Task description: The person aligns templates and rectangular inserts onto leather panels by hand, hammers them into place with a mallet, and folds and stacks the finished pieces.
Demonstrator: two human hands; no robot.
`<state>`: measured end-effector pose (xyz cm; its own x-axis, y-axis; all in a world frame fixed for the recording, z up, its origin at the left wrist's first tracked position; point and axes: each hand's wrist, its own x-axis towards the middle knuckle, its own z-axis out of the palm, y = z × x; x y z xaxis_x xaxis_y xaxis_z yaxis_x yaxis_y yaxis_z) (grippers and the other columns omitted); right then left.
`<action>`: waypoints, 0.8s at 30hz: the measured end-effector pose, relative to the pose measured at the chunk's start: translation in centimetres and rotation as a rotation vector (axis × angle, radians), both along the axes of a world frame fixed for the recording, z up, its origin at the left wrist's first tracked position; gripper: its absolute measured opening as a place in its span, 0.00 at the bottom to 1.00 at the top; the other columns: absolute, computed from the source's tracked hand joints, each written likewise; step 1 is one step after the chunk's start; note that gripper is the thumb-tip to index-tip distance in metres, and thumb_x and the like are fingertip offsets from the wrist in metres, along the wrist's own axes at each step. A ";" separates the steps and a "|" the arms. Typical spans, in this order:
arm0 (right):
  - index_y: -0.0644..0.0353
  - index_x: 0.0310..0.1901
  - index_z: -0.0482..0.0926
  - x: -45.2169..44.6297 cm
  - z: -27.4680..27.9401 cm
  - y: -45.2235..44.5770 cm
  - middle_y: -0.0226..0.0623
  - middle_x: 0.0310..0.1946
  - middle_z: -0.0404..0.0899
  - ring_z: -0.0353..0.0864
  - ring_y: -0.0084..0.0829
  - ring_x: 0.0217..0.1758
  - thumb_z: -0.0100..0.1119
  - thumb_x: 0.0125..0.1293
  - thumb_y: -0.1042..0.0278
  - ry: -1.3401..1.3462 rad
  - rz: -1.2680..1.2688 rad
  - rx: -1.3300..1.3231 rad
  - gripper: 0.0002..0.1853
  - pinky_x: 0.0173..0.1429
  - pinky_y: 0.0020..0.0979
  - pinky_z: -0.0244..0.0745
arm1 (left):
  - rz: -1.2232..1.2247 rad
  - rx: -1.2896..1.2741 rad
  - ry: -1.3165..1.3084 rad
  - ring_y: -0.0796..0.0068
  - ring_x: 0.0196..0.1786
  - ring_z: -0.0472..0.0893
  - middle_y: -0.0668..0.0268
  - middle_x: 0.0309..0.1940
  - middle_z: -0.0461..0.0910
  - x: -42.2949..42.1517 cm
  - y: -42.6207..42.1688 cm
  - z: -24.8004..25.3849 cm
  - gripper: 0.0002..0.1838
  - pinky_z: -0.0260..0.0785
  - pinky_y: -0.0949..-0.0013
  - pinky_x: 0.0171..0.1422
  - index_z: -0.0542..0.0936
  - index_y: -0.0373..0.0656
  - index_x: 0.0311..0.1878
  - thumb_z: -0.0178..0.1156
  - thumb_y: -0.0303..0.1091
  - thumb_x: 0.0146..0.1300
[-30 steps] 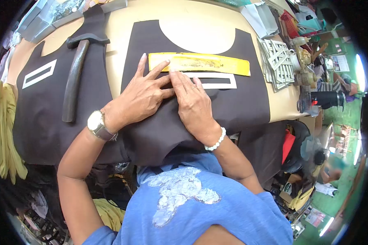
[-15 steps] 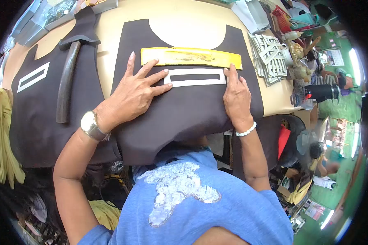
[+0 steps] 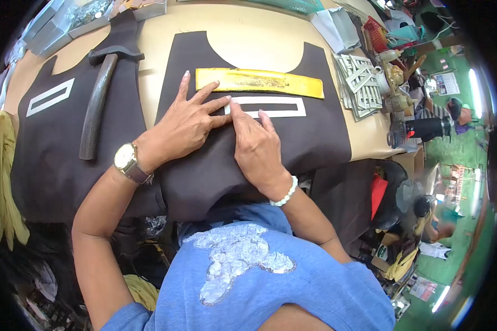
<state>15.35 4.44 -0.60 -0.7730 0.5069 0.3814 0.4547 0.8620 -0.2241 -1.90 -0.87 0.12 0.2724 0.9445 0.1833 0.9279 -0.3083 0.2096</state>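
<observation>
Dark brown fabric [image 3: 221, 149] with a curved neckline lies in front of me. My left hand [image 3: 185, 124] rests on it with fingers spread, one fingertip at the lower edge of a yellow strip [image 3: 292, 85] and others by the left end of a white rectangular frame [image 3: 284, 113]. My right hand [image 3: 259, 146] presses a fingertip on that same left end, against the left fingertips. Another of its fingers touches the frame's lower bar. Neither hand grasps anything.
At left, a hammer [image 3: 96, 110] lies on a second dark fabric piece [image 3: 49, 149] bearing a white frame [image 3: 51, 97]. White slotted pieces [image 3: 361, 85] are stacked at right, near a white box [image 3: 337, 27]. Yellow cloth [image 3: 0, 176] hangs at the left edge.
My right hand has moved left from the white frame's right end to its left end, beside my left fingertips. My left hand stays in nearly the same place.
</observation>
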 end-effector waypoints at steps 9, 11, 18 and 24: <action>0.72 0.61 0.64 7.3 -1.0 4.2 0.43 0.45 0.81 0.81 0.37 0.49 0.43 0.60 0.80 -0.058 -0.208 0.014 0.25 0.61 0.46 0.65 | 0.001 -0.050 0.062 0.62 0.72 0.56 0.67 0.63 0.70 0.3 0.0 0.2 0.24 0.30 0.36 0.73 0.79 0.55 0.55 0.51 0.22 0.57; 0.72 0.60 0.65 8.9 -1.1 5.6 0.42 0.45 0.82 0.82 0.37 0.47 0.43 0.60 0.80 -0.079 -0.291 0.055 0.23 0.62 0.46 0.65 | 0.003 -0.051 0.094 0.61 0.72 0.55 0.66 0.63 0.70 0.6 -0.1 0.4 0.24 0.30 0.36 0.74 0.78 0.55 0.56 0.50 0.23 0.57; 0.70 0.59 0.66 8.8 -1.2 5.6 0.41 0.41 0.82 0.81 0.35 0.47 0.45 0.61 0.79 -0.110 -0.295 0.164 0.22 0.66 0.53 0.57 | 0.034 0.015 0.238 0.59 0.72 0.54 0.61 0.52 0.71 2.0 -0.7 1.1 0.20 0.33 0.36 0.73 0.79 0.43 0.52 0.50 0.24 0.55; 0.68 0.57 0.68 10.5 -1.3 6.6 0.42 0.40 0.82 0.81 0.35 0.46 0.45 0.65 0.73 -0.072 -0.400 0.146 0.19 0.65 0.61 0.54 | 0.133 -0.076 0.361 0.58 0.73 0.53 0.60 0.49 0.71 2.7 -2.3 1.9 0.18 0.33 0.36 0.73 0.79 0.40 0.49 0.50 0.23 0.54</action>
<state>25.81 11.05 -1.90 -0.5534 0.7169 0.4240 0.7697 0.6347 -0.0685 0.80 -3.21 2.06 0.1806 0.9832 0.0262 0.9770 -0.1763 -0.1198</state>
